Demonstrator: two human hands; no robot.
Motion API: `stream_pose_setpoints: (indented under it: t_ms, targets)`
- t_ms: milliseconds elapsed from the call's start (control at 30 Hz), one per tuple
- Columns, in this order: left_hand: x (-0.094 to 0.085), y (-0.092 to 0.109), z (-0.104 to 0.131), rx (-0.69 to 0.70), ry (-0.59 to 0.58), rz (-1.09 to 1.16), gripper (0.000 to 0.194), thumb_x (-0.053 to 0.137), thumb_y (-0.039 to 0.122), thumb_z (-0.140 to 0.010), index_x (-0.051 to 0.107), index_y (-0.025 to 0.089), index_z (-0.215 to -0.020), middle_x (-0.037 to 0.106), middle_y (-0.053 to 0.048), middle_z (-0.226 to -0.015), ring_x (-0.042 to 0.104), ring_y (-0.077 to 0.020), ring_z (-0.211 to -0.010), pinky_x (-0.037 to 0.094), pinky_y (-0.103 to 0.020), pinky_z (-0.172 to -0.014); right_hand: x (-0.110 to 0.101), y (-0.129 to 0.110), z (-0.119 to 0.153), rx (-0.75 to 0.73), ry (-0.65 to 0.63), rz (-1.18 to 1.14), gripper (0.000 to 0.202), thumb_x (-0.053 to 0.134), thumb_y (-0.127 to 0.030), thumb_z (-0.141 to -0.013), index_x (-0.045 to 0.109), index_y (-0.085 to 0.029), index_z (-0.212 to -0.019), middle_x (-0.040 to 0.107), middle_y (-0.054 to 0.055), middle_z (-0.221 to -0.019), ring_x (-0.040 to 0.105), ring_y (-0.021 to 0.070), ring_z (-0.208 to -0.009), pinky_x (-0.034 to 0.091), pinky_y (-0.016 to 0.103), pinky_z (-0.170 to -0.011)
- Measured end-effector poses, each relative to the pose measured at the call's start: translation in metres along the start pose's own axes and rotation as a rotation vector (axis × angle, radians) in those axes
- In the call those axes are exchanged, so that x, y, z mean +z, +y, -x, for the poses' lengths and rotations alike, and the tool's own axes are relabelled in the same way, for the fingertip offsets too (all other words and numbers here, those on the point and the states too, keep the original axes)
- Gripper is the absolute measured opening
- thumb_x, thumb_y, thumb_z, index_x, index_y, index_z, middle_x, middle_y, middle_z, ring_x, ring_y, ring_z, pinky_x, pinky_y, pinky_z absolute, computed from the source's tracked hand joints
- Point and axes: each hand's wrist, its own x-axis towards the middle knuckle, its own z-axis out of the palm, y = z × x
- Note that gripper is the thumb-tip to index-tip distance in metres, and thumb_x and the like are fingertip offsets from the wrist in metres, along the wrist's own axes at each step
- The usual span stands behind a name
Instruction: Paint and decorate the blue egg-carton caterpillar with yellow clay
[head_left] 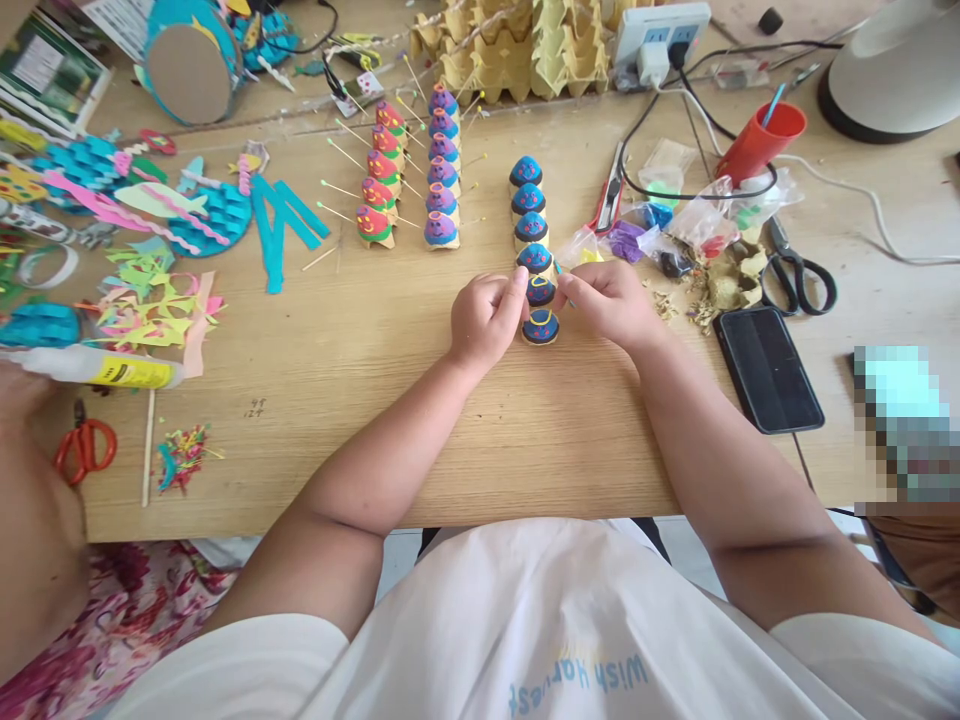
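A strip of blue-painted egg-carton cups [532, 228] lies lengthwise in front of me, with small pink faces on the cups and yellow rings on the two nearest. My left hand [487, 315] is closed at its left side, thumb and curled fingers gripping near the second-nearest cup. On the other side, my right hand [606, 298] pinches thumb against forefinger close to the same cup; a small blue bit shows at the fingertips, too little to make out. To the left stand a red-and-green cup strip [377, 180] and a purple one [442, 175], both stuck with pins.
Right of my hands lie a red utility knife [611, 190], clay bags [697, 215], black scissors [799, 275] and a phone [771, 370]. A red cup [763, 140] stands behind. Paper scraps [157, 310] and a glue bottle [105, 367], held by another person's hand, are left.
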Motion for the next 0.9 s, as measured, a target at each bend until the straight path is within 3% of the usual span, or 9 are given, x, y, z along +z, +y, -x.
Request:
stream_pose_setpoints:
  t_ms: [533, 900]
  targets:
    - [0.0002, 0.0004, 0.0012, 0.02, 0.012, -0.027, 0.076, 0.036, 0.071, -0.113, 0.064, 0.025, -0.061, 0.065, -0.001, -0.059, 0.068, -0.0166, -0.069, 0.053, -0.036, -0.084, 0.0019, 0.0033, 0.0013, -0.015, 0.001, -0.025, 0.072, 0.056, -0.081, -0.1, 0.078, -0.017, -0.076, 0.046, -0.003, -0.057, 0.039, 0.0121, -0.06, 0.03, 0.033, -0.061]
    - [0.0006, 0.0007, 0.0014, 0.033, 0.018, -0.001, 0.076, 0.037, 0.072, -0.112, 0.067, 0.025, -0.062, 0.069, -0.003, -0.062, 0.069, -0.0172, -0.069, 0.054, -0.038, -0.085, 0.0018, -0.0009, 0.0022, -0.012, -0.012, -0.042, 0.077, 0.056, -0.087, -0.097, 0.077, -0.018, -0.071, 0.045, -0.003, -0.056, 0.036, 0.011, -0.057, 0.029, 0.034, -0.06]
